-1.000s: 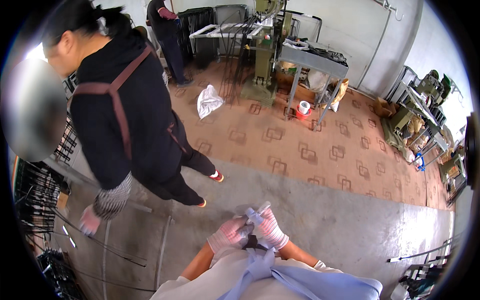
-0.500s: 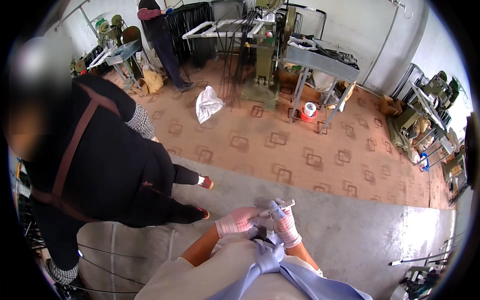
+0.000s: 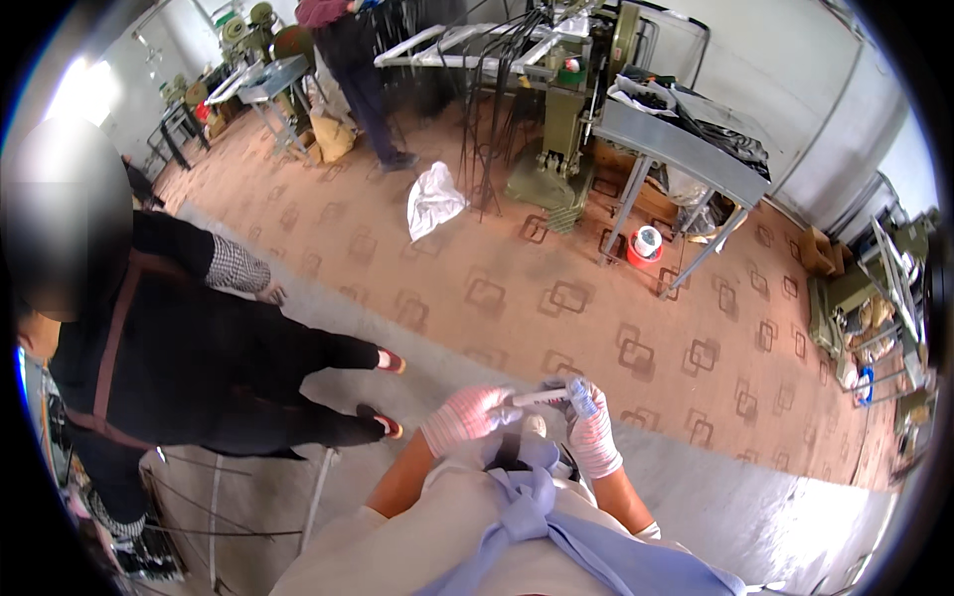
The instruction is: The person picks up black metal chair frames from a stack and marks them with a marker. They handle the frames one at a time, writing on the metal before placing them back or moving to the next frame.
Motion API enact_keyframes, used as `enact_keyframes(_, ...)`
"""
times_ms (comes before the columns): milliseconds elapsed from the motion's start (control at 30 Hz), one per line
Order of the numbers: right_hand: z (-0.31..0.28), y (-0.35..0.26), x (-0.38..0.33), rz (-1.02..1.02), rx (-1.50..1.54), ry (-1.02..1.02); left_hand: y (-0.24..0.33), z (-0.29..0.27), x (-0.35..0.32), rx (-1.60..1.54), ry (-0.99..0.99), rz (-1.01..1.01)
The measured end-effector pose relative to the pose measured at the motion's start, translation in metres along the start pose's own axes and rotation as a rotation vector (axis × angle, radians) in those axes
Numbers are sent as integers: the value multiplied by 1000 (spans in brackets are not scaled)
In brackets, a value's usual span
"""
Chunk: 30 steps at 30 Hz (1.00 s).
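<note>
A slim white bar-shaped thing [image 3: 542, 397] spans the gap between my two hands, in front of my chest; its exact kind is too small to tell. My left hand [image 3: 467, 416], in a pink-and-white striped knit glove, is closed round its left end. The other end is gripped by the fingertips of my right hand [image 3: 593, 429], gloved alike with bluish fingertips. Below my hands hangs the light blue tie-like cloth [image 3: 527, 517] over my pale top.
A person in black [image 3: 189, 358] stands close on my left. Ahead are a green press machine [image 3: 561, 149], a grey metal table [image 3: 676, 144], a red bucket [image 3: 644, 254] and a white sack [image 3: 435, 202] on the patterned floor. Another person [image 3: 358, 89] works at the back.
My hands have drawn apart, and the white thing now lies stretched between them. My view has shifted, and the nearby person in black appears farther left with the arm lower.
</note>
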State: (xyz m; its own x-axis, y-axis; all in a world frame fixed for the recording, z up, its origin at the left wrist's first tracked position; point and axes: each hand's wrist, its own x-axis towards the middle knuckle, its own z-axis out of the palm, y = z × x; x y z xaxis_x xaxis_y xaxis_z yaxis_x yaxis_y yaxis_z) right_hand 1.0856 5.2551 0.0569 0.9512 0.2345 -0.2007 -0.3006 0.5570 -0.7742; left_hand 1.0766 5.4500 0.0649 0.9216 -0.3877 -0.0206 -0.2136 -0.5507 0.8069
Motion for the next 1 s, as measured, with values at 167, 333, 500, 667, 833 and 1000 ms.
enact_keyframes(167, -27, -40, 68, -51, -144, -131, 3, -13, 23, 72, 242, -32)
enact_keyframes(333, 4, -63, 107, -113, -185, -152, -17, -32, 20, -129, 276, -285)
enact_keyframes(500, 41, -55, 156, -130, -242, -233, -21, -69, 28, 95, 275, -395)
enact_keyframes(667, 107, -64, 206, -262, -344, -347, -66, -97, 53, -129, 253, -480)
enact_keyframes(833, 192, -100, 259, -751, -536, -484, -140, -134, 99, -330, 300, -435)
enact_keyframes(1000, 264, -128, 285, -1133, -784, -772, -203, -191, 120, -1312, 472, -548)
